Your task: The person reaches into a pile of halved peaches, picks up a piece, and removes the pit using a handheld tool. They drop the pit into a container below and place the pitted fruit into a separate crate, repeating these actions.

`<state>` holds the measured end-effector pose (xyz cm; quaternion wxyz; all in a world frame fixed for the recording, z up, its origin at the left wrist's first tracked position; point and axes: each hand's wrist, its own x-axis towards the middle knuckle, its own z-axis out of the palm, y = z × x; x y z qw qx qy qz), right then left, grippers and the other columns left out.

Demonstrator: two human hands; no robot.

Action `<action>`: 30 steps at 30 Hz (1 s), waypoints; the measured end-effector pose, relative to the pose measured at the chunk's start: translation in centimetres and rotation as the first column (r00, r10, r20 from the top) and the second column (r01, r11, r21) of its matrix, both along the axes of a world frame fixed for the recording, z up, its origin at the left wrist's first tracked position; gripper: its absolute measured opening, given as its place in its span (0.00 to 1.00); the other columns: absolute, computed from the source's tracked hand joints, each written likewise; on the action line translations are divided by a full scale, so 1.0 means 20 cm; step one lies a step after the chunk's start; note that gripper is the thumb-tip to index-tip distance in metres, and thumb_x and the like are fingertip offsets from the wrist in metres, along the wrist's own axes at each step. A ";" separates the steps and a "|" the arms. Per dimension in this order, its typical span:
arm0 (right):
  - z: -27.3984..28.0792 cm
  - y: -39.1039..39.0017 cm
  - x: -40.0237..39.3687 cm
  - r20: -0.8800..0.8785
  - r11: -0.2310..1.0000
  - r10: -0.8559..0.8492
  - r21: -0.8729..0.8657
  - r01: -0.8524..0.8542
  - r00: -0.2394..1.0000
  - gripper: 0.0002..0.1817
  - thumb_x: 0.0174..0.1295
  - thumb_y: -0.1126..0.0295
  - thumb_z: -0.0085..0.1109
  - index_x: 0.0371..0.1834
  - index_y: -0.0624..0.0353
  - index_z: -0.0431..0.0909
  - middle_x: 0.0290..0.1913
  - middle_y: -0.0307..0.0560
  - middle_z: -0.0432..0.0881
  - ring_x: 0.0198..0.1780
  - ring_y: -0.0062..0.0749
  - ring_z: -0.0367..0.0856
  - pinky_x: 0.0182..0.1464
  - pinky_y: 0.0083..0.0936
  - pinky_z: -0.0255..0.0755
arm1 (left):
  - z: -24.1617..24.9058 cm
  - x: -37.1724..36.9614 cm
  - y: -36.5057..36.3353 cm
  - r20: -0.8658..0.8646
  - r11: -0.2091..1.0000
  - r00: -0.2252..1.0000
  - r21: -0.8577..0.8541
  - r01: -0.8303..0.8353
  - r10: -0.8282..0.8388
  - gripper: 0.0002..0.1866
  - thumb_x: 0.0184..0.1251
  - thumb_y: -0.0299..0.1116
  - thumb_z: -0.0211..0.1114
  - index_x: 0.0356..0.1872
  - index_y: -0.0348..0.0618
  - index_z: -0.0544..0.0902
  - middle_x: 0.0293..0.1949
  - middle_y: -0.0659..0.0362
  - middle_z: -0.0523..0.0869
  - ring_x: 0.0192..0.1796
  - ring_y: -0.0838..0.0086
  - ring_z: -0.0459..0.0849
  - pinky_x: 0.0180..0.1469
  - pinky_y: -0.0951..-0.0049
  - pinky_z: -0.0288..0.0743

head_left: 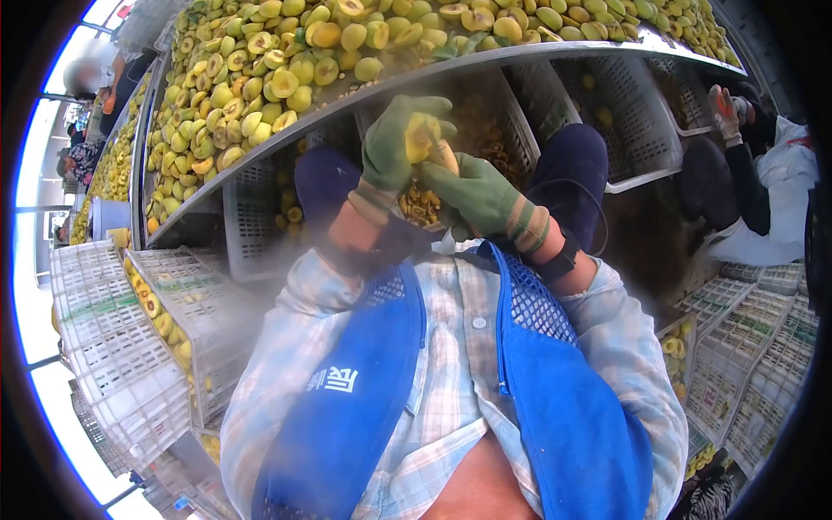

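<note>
My left hand (390, 143), in a green knit glove, is closed around a yellow-green stone fruit (421, 136) with its yellow flesh showing. Close beside it, my right hand (479, 192), gloved the same way, grips a small tool with a light wooden-looking handle (445, 157). The tool's end meets the fruit and is hidden there. Both hands are above my lap, in front of the metal edge of a table (347, 97) heaped with halved stone fruit (283, 84). Brown-centred fruit pieces (420, 208) lie below my hands.
White plastic crates (646, 130) stand under the table. More crates (117, 338) are stacked at my left, some holding fruit, and others (745, 338) at my right. A co-worker's gloved hand (726, 117) shows at the right; other people are at the far left.
</note>
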<state>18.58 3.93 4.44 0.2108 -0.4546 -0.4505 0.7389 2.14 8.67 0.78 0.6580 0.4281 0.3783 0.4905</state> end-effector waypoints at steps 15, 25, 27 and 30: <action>-0.10 -0.02 0.05 -0.193 0.993 -0.075 -0.109 0.054 0.978 0.19 0.67 0.55 0.54 0.43 0.63 0.77 0.22 0.40 0.78 0.14 0.21 0.74 0.15 0.18 0.68 | -0.03 0.07 -0.04 0.051 0.998 0.998 0.055 -0.031 0.028 0.29 0.79 0.50 0.48 0.64 0.32 0.72 0.58 0.50 0.80 0.48 0.59 0.86 0.51 0.61 0.83; -0.13 0.00 0.08 -0.152 0.992 0.029 -0.117 -0.047 0.988 0.22 0.66 0.54 0.55 0.43 0.67 0.79 0.20 0.41 0.78 0.12 0.23 0.75 0.15 0.19 0.70 | -0.07 0.08 -0.06 -0.222 0.991 0.972 0.124 -0.050 0.077 0.24 0.78 0.45 0.49 0.58 0.34 0.78 0.54 0.51 0.83 0.44 0.64 0.88 0.44 0.67 0.86; -0.13 -0.01 0.09 -0.132 0.994 0.042 -0.099 -0.055 0.990 0.22 0.66 0.54 0.55 0.44 0.67 0.80 0.20 0.41 0.78 0.12 0.23 0.75 0.15 0.18 0.70 | -0.10 0.07 -0.05 -0.162 0.994 0.984 0.090 -0.059 0.073 0.23 0.79 0.44 0.48 0.57 0.34 0.78 0.54 0.52 0.83 0.43 0.64 0.88 0.44 0.67 0.86; -0.17 0.05 0.11 -0.207 0.973 0.126 -0.165 -0.161 0.970 0.22 0.66 0.54 0.55 0.45 0.66 0.81 0.21 0.41 0.79 0.12 0.22 0.75 0.15 0.17 0.70 | -0.11 0.05 -0.05 -0.362 0.952 0.926 0.307 0.010 0.107 0.22 0.79 0.43 0.49 0.58 0.35 0.78 0.53 0.52 0.83 0.43 0.66 0.88 0.43 0.69 0.86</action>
